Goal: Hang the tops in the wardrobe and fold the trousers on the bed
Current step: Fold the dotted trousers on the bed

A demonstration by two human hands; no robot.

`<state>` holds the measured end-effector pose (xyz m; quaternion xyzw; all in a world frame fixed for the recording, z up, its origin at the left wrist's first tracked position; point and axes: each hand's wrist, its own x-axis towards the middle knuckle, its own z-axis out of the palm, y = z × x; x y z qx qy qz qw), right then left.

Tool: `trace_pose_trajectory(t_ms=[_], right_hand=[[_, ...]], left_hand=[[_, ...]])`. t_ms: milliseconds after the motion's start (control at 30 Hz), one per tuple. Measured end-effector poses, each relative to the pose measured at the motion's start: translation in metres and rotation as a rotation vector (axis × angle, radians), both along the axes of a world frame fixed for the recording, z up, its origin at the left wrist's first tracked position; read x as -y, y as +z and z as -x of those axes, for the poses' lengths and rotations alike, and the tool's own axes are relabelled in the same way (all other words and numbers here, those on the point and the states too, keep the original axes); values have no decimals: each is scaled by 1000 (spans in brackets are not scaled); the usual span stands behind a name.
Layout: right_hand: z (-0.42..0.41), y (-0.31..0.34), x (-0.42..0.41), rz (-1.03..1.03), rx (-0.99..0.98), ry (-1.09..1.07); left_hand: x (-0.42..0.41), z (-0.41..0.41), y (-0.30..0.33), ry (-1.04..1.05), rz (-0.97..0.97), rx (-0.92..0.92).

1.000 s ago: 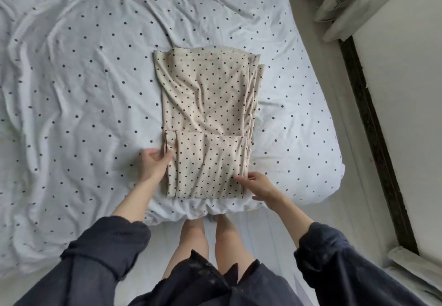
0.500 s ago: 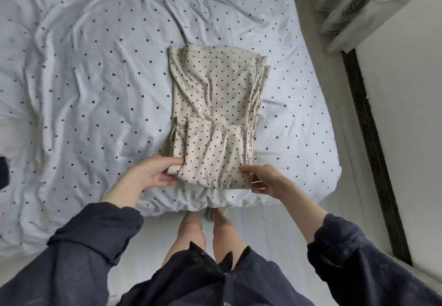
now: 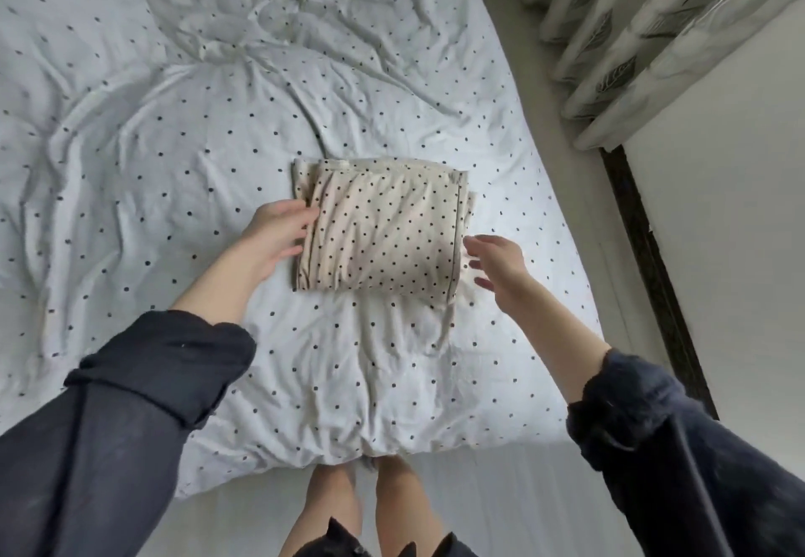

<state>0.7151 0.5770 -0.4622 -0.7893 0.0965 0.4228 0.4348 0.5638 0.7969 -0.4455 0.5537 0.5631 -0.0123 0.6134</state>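
The cream trousers with black dots (image 3: 383,229) lie folded into a compact rectangle on the bed (image 3: 174,142), which has a white dotted cover. My left hand (image 3: 279,229) rests against the bundle's left edge with relaxed fingers. My right hand (image 3: 496,262) hovers just off the bundle's right edge, fingers spread and holding nothing.
The bed's foot edge (image 3: 392,447) is right in front of my legs. A patterned curtain (image 3: 631,33) hangs at the upper right beside a white wall with a dark skirting strip (image 3: 649,260). Pale floor runs along the bed's right side.
The lower half of the trousers was folded up over the upper half, making a shorter bundle. Both hands have let go of the hem; the right hand has drawn away to the right.
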Motion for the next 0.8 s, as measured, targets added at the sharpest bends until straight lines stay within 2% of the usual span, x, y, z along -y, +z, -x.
trace_pose_trajectory(t_ms=[67, 233, 500, 800], right_hand=[[2, -20, 3, 59, 51, 79], [-10, -40, -7, -11, 36, 123], [-26, -50, -21, -95, -154, 55], [-28, -33, -31, -70, -160, 85]], left_hand=[[3, 4, -21, -4, -70, -54], [-9, -3, -49, -14, -81, -35], [-23, -14, -59, -77, 40, -111], [-27, -19, -50, -83, 195, -64]])
